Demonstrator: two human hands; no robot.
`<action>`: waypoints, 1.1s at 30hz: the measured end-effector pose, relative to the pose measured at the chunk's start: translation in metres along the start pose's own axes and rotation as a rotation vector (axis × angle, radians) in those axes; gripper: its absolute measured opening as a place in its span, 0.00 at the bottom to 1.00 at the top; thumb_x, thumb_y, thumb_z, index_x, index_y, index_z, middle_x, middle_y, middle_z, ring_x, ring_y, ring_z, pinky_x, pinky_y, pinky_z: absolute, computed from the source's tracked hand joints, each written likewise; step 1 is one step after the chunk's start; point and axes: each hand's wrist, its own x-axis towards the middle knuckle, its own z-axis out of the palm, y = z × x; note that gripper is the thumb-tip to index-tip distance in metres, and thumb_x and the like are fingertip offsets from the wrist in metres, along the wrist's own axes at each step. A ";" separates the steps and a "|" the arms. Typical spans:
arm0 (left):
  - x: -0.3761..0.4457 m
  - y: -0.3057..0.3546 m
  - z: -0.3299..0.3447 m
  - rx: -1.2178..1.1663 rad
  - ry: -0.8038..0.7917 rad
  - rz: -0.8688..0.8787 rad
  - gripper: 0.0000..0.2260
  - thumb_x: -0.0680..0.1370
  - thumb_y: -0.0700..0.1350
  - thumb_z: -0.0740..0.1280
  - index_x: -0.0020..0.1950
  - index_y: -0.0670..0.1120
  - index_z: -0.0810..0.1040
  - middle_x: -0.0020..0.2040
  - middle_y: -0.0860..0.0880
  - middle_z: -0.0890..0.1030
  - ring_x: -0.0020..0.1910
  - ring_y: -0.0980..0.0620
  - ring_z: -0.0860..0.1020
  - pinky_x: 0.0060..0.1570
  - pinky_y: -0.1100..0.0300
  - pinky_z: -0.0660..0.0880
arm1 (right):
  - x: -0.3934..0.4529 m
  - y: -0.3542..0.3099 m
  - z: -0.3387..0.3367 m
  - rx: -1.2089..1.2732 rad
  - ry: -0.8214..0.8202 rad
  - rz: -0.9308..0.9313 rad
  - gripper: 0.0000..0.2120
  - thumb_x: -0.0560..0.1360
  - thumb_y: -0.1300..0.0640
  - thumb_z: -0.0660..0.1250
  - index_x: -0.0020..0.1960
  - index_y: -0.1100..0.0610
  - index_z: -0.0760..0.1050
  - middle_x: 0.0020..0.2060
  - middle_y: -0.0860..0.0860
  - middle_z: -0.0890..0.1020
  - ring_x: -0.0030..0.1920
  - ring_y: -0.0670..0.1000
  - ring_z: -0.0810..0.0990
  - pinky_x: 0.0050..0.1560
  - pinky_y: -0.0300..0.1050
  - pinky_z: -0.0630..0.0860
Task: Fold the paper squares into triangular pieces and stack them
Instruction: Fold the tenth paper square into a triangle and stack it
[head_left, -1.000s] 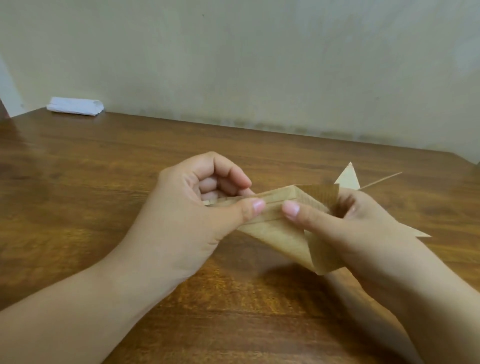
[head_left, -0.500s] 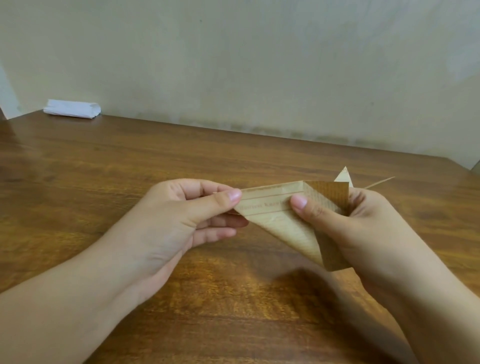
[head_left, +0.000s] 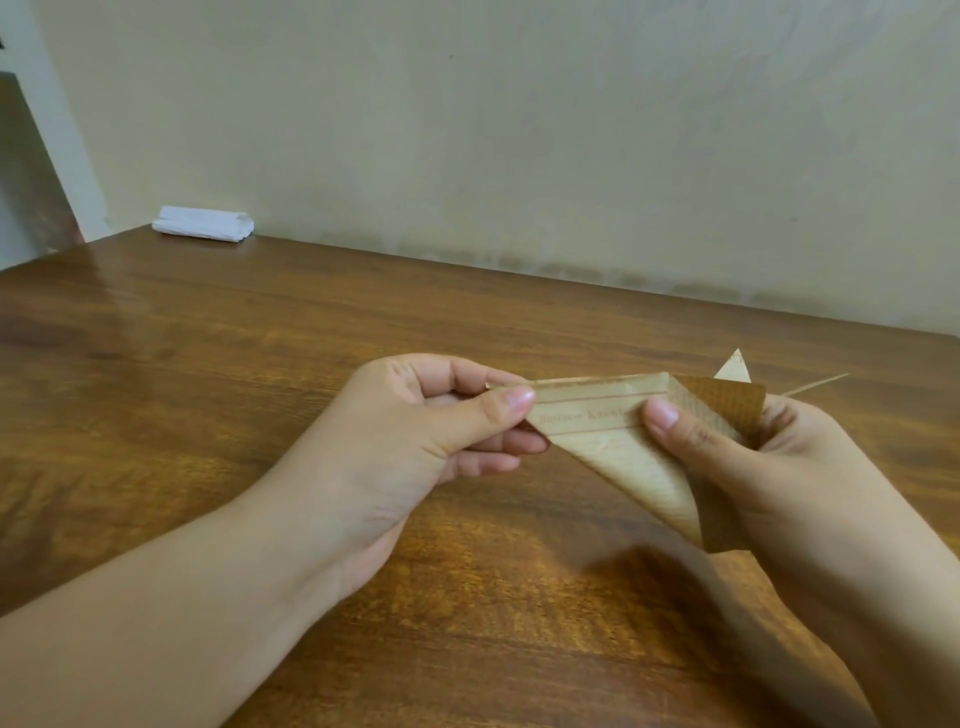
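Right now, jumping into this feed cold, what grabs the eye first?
A tan folded paper triangle held in the air at centre, above the wooden table: the left hand pinches its left corner, the right hand grips its right side. More paper points peek out behind the right hand. A white folded packet lies at the table's far left corner, by the wall.

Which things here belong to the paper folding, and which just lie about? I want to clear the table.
Belongs to the job:
folded paper, pinched by left hand and right hand
paper pieces behind the right hand

Just lying about:
white bundle at the table's far corner
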 end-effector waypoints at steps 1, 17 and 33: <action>0.000 0.000 0.000 0.004 -0.003 0.001 0.08 0.63 0.40 0.71 0.39 0.40 0.83 0.40 0.41 0.84 0.36 0.51 0.83 0.36 0.64 0.80 | 0.000 0.000 0.000 0.004 -0.002 0.002 0.13 0.60 0.49 0.72 0.38 0.58 0.84 0.33 0.55 0.84 0.29 0.47 0.80 0.25 0.36 0.73; -0.001 -0.001 -0.001 -0.003 0.012 0.015 0.08 0.63 0.41 0.71 0.39 0.39 0.81 0.38 0.41 0.84 0.34 0.53 0.83 0.35 0.65 0.80 | 0.001 0.003 -0.002 -0.063 -0.075 -0.048 0.24 0.54 0.39 0.73 0.41 0.56 0.84 0.35 0.55 0.85 0.32 0.49 0.79 0.29 0.37 0.74; -0.001 0.000 0.001 -0.074 -0.012 -0.024 0.09 0.68 0.43 0.67 0.43 0.39 0.82 0.39 0.42 0.85 0.38 0.51 0.84 0.36 0.64 0.80 | 0.000 0.001 -0.002 -0.040 -0.045 -0.014 0.12 0.61 0.45 0.76 0.35 0.54 0.83 0.29 0.52 0.81 0.27 0.47 0.76 0.24 0.37 0.69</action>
